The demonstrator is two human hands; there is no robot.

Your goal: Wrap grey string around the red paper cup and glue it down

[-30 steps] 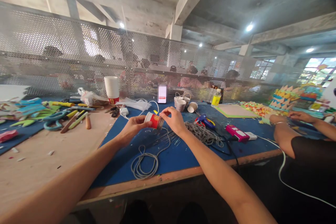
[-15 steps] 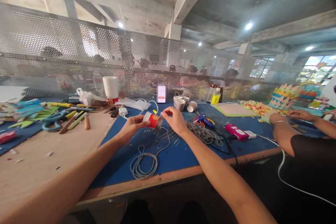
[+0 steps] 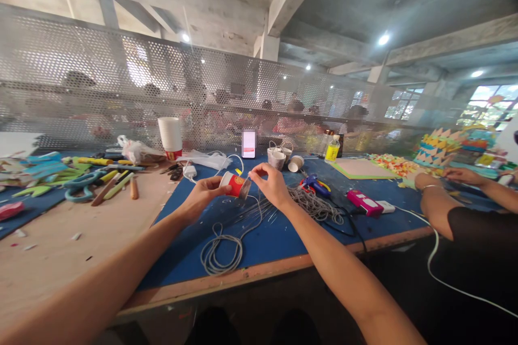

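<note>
Little has shifted since half a second ago: both hands hold their place above the blue mat (image 3: pixel 283 237), with the right fingers pinching a touch higher at the cup's end. The left hand (image 3: pixel 200 198) grips the small red paper cup (image 3: pixel 234 185), which lies on its side in the air just over the mat. The right hand (image 3: pixel 272 186) pinches something thin at the cup's right end; what it is cannot be told. Grey cord (image 3: pixel 220 250) lies coiled below the hands. A stack of white cups (image 3: pixel 170 136) stands behind, and another person's arm (image 3: pixel 439 210) rests at the right.
</note>
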